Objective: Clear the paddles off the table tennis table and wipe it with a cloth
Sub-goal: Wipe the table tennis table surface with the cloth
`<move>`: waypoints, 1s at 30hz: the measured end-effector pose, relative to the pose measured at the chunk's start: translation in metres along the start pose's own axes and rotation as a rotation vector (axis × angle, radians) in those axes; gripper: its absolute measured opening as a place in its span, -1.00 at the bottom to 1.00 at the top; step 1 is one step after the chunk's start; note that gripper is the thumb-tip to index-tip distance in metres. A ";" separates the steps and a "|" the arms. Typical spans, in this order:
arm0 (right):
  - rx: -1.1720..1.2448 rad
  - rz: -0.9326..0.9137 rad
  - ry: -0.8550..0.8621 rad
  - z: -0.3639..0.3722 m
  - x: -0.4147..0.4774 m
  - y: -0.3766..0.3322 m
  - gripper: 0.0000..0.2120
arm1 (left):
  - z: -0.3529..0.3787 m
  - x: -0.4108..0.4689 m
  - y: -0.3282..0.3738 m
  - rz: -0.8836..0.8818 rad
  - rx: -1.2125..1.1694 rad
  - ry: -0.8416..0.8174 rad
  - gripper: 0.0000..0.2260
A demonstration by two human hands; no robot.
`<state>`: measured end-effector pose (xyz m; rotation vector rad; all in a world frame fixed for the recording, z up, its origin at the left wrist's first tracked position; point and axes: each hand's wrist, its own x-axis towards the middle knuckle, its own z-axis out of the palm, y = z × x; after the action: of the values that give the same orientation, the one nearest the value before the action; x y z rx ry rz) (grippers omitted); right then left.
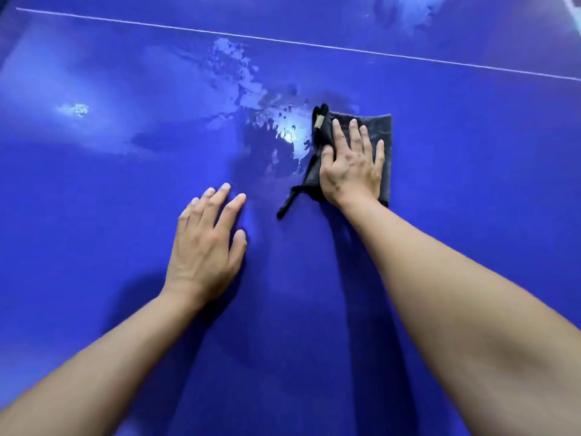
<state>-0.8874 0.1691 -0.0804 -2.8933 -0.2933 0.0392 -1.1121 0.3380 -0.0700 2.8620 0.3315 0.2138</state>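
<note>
A blue table tennis table [94, 184] fills the whole view. A dark grey cloth [382, 127] lies flat on it right of centre, with a loose strap trailing toward me at its left edge. My right hand [352, 165] presses flat on the cloth, fingers straight and spread. My left hand [207, 243] rests palm down on the bare table, nearer me and to the left of the cloth, fingers straight. No paddle is in view.
A thin white line [283, 41] runs across the far part of the table. Wet, shiny smears [289, 133] and pale patches [232, 64] lie just left of and beyond the cloth. Another small pale spot [74, 109] sits far left.
</note>
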 end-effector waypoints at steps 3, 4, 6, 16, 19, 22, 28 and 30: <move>0.003 -0.008 -0.012 -0.002 0.074 -0.005 -0.45 | 0.004 0.016 -0.001 -0.003 0.037 -0.017 -0.50; 0.003 -0.014 -0.016 -0.003 0.098 -0.007 -0.45 | 0.004 0.017 0.000 -0.006 0.047 -0.015 -0.50; -0.008 -0.026 -0.020 -0.005 0.144 -0.007 -0.45 | 0.004 0.017 0.002 -0.011 0.047 -0.018 -0.49; 0.009 -0.054 -0.039 -0.008 0.228 -0.013 -0.43 | 0.005 0.018 0.002 0.002 0.059 -0.009 -0.47; 0.008 -0.118 -0.085 -0.011 0.217 -0.015 -0.44 | 0.006 0.017 0.001 0.009 0.062 0.002 -0.48; -0.019 -0.244 -0.109 -0.008 0.179 -0.031 -0.45 | 0.007 0.018 0.000 0.007 0.058 0.010 -0.48; -0.016 -0.315 -0.114 -0.004 0.055 -0.045 -0.46 | 0.009 0.017 -0.003 0.004 0.033 0.007 -0.49; -0.017 -0.308 -0.073 -0.001 0.010 -0.045 -0.46 | 0.007 0.019 -0.006 -0.006 -0.029 -0.012 -0.48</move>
<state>-0.8859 0.2134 -0.0688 -2.8319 -0.7509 0.0897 -1.0936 0.3461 -0.0764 2.8323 0.3326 0.1987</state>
